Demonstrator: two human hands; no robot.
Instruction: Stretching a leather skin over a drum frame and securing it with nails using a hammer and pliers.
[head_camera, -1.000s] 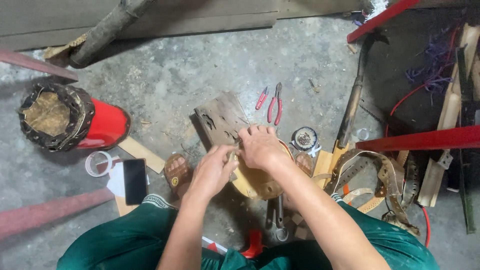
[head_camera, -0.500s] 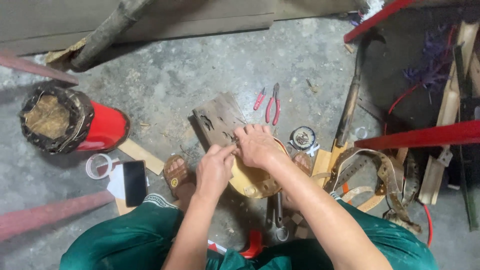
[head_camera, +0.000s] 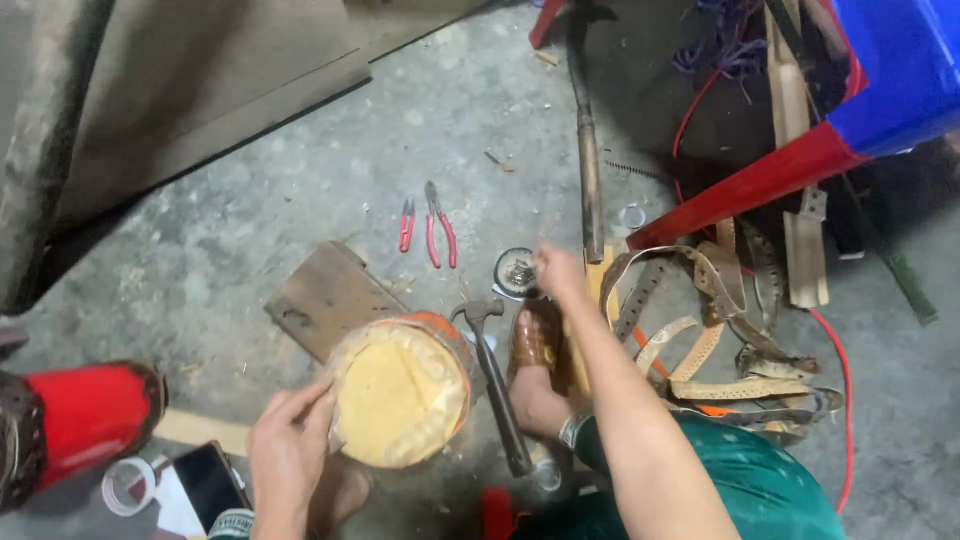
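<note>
Drum (head_camera: 400, 392) stands on the concrete by our knees; our left hand (head_camera: 290, 452) grips its rim to steady it, while our right hand (head_camera: 556, 272) reaches, fingers pinched, into a small tin (head_camera: 515, 272).

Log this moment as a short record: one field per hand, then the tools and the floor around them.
left hand: holds the edge of a round yellow-faced drum with an orange rim, tilted toward the camera
right hand: reaches to a small round tin on the floor; grip unclear
hammer: lies beside the drum, head away from the person
red pliers: two pairs, lying apart from both hands
wooden board: lies behind the drum
leather straps: heaped to the right
phone: near the left wrist
floor: grey concrete
</note>
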